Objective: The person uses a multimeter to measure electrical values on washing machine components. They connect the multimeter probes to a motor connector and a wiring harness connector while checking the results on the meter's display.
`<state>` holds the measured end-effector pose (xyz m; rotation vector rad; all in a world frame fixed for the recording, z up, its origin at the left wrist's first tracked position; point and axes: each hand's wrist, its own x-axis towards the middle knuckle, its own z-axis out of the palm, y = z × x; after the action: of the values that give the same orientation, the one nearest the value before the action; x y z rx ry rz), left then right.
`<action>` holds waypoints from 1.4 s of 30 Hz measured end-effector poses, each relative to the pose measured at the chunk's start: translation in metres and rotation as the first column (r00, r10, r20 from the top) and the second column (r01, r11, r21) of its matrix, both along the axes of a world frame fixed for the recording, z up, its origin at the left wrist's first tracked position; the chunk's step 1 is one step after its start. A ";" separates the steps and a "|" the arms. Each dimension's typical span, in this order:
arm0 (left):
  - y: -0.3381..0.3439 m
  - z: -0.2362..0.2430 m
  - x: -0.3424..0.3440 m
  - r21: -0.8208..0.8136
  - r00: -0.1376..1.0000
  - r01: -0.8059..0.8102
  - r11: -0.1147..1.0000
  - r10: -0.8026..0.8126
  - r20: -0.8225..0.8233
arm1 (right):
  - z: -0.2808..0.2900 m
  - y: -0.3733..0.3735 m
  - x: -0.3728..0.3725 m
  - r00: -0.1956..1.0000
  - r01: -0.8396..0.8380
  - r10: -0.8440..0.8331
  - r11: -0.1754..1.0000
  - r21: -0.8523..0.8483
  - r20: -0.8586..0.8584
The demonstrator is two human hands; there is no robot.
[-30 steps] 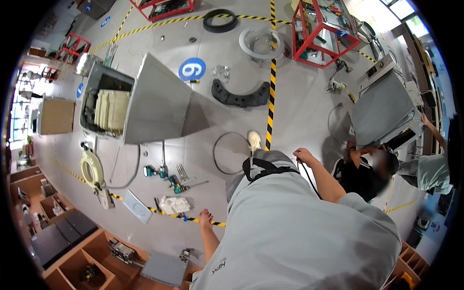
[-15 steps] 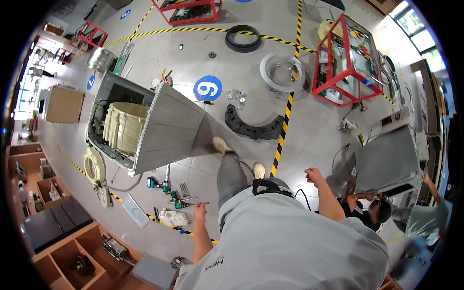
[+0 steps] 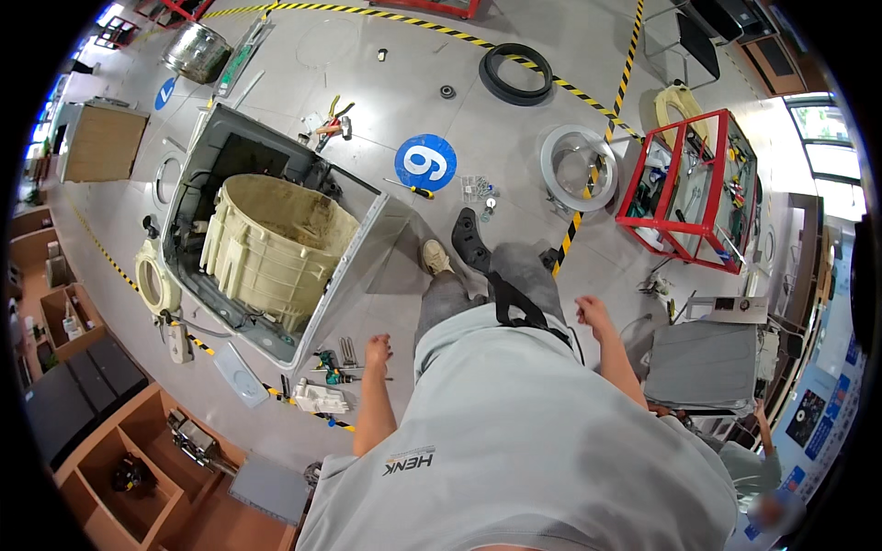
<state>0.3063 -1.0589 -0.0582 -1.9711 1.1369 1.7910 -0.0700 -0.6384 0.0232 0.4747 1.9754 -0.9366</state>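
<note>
My left hand (image 3: pixel 378 352) hangs with its fingers loosely bent and apart, holding nothing. Beside it on the floor lie the teal power drills (image 3: pixel 338 372) and a white plastic housing (image 3: pixel 320 398). Out to the right, my right hand (image 3: pixel 593 314) is likewise empty, its fingers loosely bent. Left of my legs lies a grey washing machine cabinet (image 3: pixel 354 260), its open side upward. A cream outer tub (image 3: pixel 266 253) shows inside. The dark curved counterweight (image 3: pixel 469 241) lies at my feet, partly hidden behind my leg.
A round door frame (image 3: pixel 549 174) and a black rubber ring (image 3: pixel 490 84) lie ahead. A screwdriver (image 3: pixel 418 191) and a hammer (image 3: pixel 336 129) are near the cabinet. A red tool cart (image 3: pixel 707 230) stands right. Another person (image 3: pixel 751 468) is beside a grey appliance (image 3: pixel 698 367) at lower right.
My view has shifted toward the cabinet, which now shows more of the tub's inside. My legs have come forward over the counterweight. Both hands stay empty.
</note>
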 end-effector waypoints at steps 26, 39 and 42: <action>-0.036 0.093 -0.410 0.193 0.898 -0.427 0.883 0.390 0.203 | -0.023 -0.371 -0.629 0.977 -0.211 0.214 0.968 -0.134 0.006; -0.168 0.064 -0.571 0.169 0.840 -0.542 0.823 0.524 0.144 | -0.025 -0.530 -0.729 0.876 -0.470 0.450 0.878 0.094 0.175; -0.229 0.055 -0.592 0.165 0.806 -0.592 0.789 0.581 0.109 | -0.006 -0.586 -0.740 0.888 -0.458 0.444 0.878 0.137 0.123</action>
<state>-0.2857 -1.2884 -0.0030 -2.3989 0.3035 2.0035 -0.8100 -1.2246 0.0173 0.1242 1.9690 -0.4532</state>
